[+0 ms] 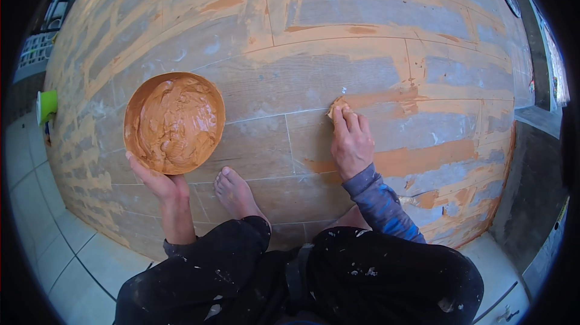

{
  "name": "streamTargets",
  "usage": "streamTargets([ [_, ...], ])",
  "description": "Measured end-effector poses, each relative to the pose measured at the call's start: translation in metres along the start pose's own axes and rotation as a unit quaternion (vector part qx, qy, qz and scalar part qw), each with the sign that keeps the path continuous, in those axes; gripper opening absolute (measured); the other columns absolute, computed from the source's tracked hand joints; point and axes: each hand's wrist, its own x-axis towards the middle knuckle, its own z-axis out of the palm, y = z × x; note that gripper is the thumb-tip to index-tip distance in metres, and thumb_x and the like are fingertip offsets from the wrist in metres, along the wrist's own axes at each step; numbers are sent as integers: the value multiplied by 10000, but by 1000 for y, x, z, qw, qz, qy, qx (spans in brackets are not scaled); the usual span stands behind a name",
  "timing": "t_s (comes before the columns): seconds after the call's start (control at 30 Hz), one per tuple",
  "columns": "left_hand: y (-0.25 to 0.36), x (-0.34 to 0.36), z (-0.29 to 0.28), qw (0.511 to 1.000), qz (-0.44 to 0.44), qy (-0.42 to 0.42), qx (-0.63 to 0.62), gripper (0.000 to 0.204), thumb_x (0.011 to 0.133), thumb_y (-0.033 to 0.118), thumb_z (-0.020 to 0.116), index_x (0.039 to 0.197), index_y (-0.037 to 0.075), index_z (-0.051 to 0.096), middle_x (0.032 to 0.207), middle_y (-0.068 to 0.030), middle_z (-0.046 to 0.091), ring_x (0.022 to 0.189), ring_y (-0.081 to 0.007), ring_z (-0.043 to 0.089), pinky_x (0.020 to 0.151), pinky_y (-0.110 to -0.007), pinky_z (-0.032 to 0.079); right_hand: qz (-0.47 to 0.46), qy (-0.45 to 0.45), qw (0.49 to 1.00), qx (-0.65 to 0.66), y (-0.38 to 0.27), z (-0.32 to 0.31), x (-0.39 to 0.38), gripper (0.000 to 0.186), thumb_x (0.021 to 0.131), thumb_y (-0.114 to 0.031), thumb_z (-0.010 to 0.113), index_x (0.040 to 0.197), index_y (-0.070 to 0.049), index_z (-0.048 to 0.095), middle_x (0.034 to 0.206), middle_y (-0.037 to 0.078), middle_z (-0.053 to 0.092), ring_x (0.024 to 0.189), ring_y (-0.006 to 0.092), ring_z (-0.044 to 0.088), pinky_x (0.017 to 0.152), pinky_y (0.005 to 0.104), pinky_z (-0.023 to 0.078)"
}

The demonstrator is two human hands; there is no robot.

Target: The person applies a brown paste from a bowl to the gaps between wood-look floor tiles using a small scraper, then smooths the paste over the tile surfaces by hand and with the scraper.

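Note:
My left hand (158,183) is closed on the lower edge of a round bowl (212,93), holding it tilted above the floor at the left. Thick orange-brown grout (175,122) fills much of the bowl and coats its inside. To the right, my right hand (352,142) pinches a small grout-coated pad (337,106); its kind is mostly hidden by the fingers. The pad is against the wood-look tile floor (254,144), at a pale joint line. A fresh wet grout smear (383,96) runs rightward from the pad.
Dried grout bands cover the far and side tiles. My bare left foot (234,195) is between the hands. A green-and-white container (46,107) stands at the far left, beside pale square tiles (36,198). A dark grey step (524,180) borders the right.

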Motion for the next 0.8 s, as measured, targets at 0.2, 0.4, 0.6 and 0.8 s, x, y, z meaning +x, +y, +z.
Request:
streamTargets([
  [0.2,-5,-6,16,999,-36,-9,-30,650,1097,552,279,1540,93,406,1554,-85,477,1421,-258,469,1186,-440,398,39,-102,953,282,-13,-32,24,323,839,8,645,1159,2,691,962,155,707,924,290,653,807,389,544],
  [0.4,-5,-20,26,984,-71,-160,-43,688,1087,580,281,1543,77,394,1528,-111,503,1391,-267,505,1168,-441,426,97,-214,846,478,-39,-101,60,278,869,19,651,1144,22,686,971,171,700,911,335,639,816,393,532],
  [0.6,-18,-31,43,963,-100,-251,-15,731,1079,604,288,1486,17,441,1436,-174,568,1277,-271,604,1073,-423,516,-186,-189,911,318,-88,-83,63,306,828,10,652,1133,28,653,955,186,697,896,369,628,801,442,516],
  [0.8,-29,-48,70,980,-71,-177,50,668,1103,535,312,1365,-38,534,1295,-167,647,1152,-230,653,996,-371,532,-88,-271,856,431,-93,-84,54,246,875,-1,638,1119,23,648,946,230,689,907,414,634,805,463,518],
])
